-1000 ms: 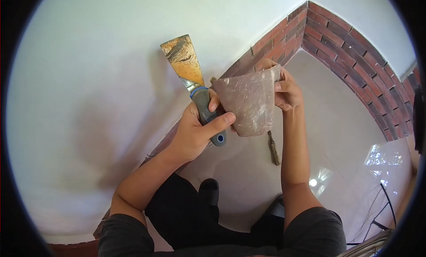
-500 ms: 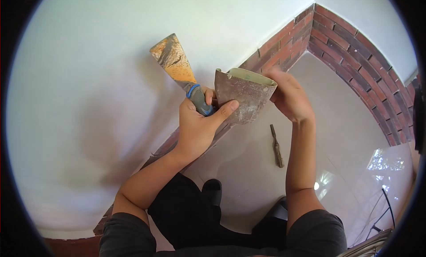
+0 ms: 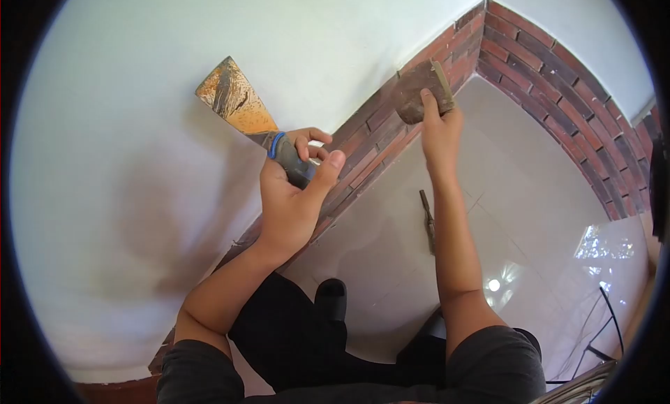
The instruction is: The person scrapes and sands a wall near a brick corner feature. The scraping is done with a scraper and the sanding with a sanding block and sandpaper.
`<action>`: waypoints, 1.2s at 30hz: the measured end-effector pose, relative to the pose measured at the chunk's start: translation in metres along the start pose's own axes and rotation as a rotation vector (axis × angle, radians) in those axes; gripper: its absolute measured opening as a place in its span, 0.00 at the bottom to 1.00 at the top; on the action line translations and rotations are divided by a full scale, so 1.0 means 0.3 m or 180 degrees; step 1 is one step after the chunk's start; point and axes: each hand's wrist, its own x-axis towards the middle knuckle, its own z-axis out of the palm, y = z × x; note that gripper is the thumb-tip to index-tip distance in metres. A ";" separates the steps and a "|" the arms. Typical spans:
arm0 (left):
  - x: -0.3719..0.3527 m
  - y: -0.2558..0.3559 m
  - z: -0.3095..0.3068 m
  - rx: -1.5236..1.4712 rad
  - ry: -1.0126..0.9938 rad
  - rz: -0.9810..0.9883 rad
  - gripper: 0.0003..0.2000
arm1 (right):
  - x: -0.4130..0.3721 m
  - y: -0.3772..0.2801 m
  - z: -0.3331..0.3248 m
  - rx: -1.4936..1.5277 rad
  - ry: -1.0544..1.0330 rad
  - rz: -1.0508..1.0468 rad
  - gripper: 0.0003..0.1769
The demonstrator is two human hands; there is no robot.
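My left hand [image 3: 289,208] holds a putty knife [image 3: 237,100] by its grey handle with a blue ring. Its rusty, stained blade points up and left in front of the white wall. The thumb and some fingers of this hand are loosely raised, and the handle lies across the palm. Farther right, my right hand [image 3: 442,142] grips a folded piece of brown, dusty sandpaper [image 3: 412,90], thumb on top and the other fingers hidden. The sandpaper is in front of the brick strip, apart from the putty knife.
A narrow dark tool [image 3: 427,222] lies on the shiny tiled floor [image 3: 370,250], partly behind my right forearm. Red brick strips [image 3: 544,76] line the bottom of the white walls [image 3: 139,125] and meet in a corner. A thin black frame [image 3: 607,320] stands at lower right.
My right hand has carried the sandpaper up and away from my left hand, whose thumb no longer presses on it. The left hand and putty knife have shifted slightly left.
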 end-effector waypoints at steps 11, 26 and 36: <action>-0.064 0.025 -0.086 -0.0169 -0.0248 -0.0085 0.09 | -0.075 0.308 0.220 -0.1358 0.0593 -0.1572 0.26; -0.080 -0.001 -0.169 0.0073 -0.0622 -0.0052 0.10 | -0.216 0.343 0.364 -0.1053 -0.0107 -0.1016 0.32; -0.055 -0.014 -0.156 -0.0048 -0.0699 -0.0147 0.10 | -0.339 0.397 0.341 -0.1340 -0.0717 -0.1429 0.36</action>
